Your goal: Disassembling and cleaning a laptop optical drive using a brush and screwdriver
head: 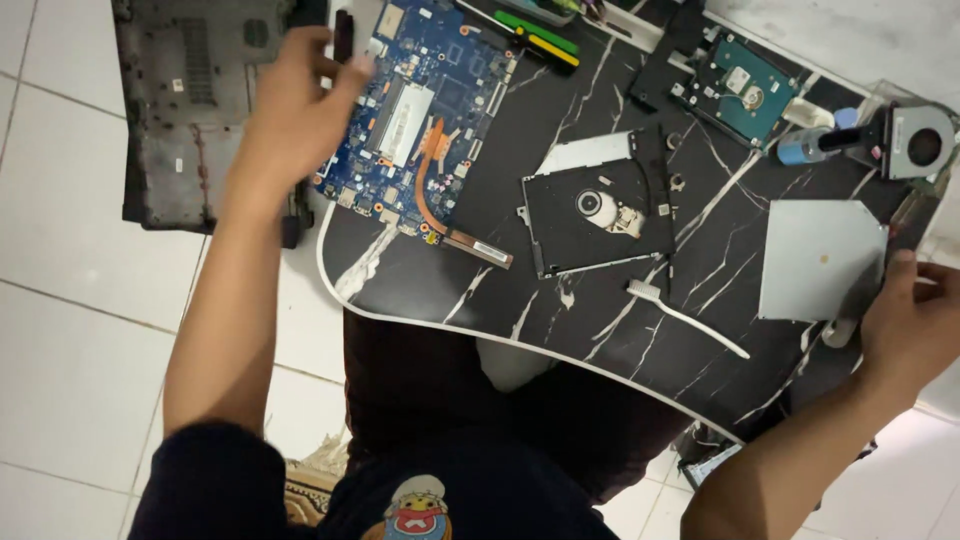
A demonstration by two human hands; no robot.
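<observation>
Overhead: left hand (300, 105) open, fingers touching blue motherboard (420, 110); right hand (910, 320) loosely curled beside grey metal cover plate (815, 260) on marbled bench (600, 320).

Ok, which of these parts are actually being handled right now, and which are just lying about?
In hand:
- blue motherboard, under the left hand
- grey metal cover plate, by the right hand

Lying about:
- opened optical drive
- hard drive
- white toothbrush
- cooling fan
- laptop bottom case on the floor

Left hand (300, 110) and right hand (915, 325) outstretched, apart.
</observation>
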